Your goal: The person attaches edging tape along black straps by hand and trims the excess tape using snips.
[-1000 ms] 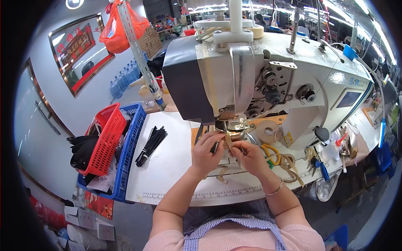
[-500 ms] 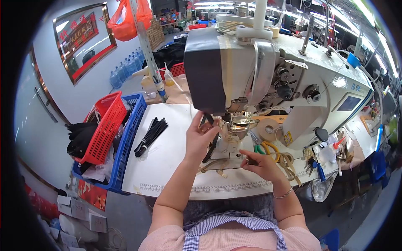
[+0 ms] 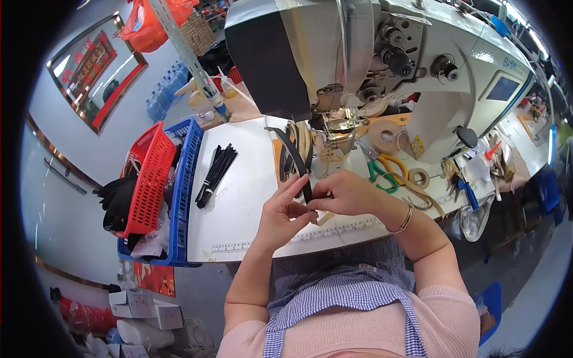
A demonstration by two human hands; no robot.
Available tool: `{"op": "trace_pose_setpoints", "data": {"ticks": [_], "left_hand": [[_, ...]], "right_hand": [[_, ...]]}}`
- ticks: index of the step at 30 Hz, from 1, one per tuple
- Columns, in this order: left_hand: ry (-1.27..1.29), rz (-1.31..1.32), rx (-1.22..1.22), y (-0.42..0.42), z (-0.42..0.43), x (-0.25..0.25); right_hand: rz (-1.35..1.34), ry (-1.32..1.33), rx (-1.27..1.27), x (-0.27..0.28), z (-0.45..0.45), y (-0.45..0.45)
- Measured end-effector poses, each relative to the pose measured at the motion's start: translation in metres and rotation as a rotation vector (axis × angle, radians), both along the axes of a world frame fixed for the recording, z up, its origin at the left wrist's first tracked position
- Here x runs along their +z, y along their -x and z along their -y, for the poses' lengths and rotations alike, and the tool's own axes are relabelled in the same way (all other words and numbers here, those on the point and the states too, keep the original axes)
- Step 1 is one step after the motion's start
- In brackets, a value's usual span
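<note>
A dark strap (image 3: 293,156) curves from beside the sewing machine (image 3: 343,59) down to my hands, over the white worktable. My left hand (image 3: 283,210) is at the strap's near end, fingers extended and the thumb pointing toward my right hand. My right hand (image 3: 341,194) pinches the strap's near end between bent fingers. A light tan piece (image 3: 325,218) shows just below my right hand. Tan and black straps (image 3: 305,140) hang together left of the needle area.
A bundle of black strips (image 3: 216,173) lies on the table, left of my hands. Further left, a red basket (image 3: 149,185) leans in a blue crate (image 3: 190,191). To the right are green-handled scissors (image 3: 383,176), a tape roll (image 3: 385,136) and a white bottle (image 3: 477,167).
Both hands have come away from the needle area toward the table's front and together. The dark strap has come out with them, and my right hand has closed on it. The view has shifted downward.
</note>
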State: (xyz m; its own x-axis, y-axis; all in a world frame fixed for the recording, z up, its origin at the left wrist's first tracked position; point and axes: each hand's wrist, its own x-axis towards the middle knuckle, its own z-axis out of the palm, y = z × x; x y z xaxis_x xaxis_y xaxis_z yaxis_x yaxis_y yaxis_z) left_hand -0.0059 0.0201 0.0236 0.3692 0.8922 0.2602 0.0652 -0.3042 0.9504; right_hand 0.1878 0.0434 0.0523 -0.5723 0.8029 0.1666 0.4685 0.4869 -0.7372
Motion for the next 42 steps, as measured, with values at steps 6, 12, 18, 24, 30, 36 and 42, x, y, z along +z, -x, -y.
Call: {"op": "trace_pose_setpoints", "data": {"ticks": [6,12,18,24,30,36,42], "left_hand": [[0.107,-0.01,-0.111,0.0,0.0,0.0],[0.137,0.004,-0.131,0.012,-0.063,-0.014],[0.136,-0.338,0.022,0.015,-0.093,-0.012],[0.27,0.185,0.071,0.057,-0.012,-0.037],[-0.026,1.067,0.147,0.174,0.086,-0.066],[-0.315,1.355,0.713,0.336,0.2,-0.07],[-0.191,0.731,0.96,0.291,0.238,-0.039]], "right_hand": [[0.116,0.0,-0.011,0.005,0.006,-0.004],[-0.141,0.113,-0.353,-0.049,0.004,-0.02],[-0.111,0.019,-0.521,-0.072,0.04,-0.047],[0.363,-0.475,-1.007,-0.097,0.074,-0.117],[0.356,-0.446,-1.024,-0.115,0.07,-0.148],[0.288,-0.608,-1.014,-0.121,0.064,-0.164],[-0.041,-0.568,-0.941,-0.106,0.099,-0.142]]}}
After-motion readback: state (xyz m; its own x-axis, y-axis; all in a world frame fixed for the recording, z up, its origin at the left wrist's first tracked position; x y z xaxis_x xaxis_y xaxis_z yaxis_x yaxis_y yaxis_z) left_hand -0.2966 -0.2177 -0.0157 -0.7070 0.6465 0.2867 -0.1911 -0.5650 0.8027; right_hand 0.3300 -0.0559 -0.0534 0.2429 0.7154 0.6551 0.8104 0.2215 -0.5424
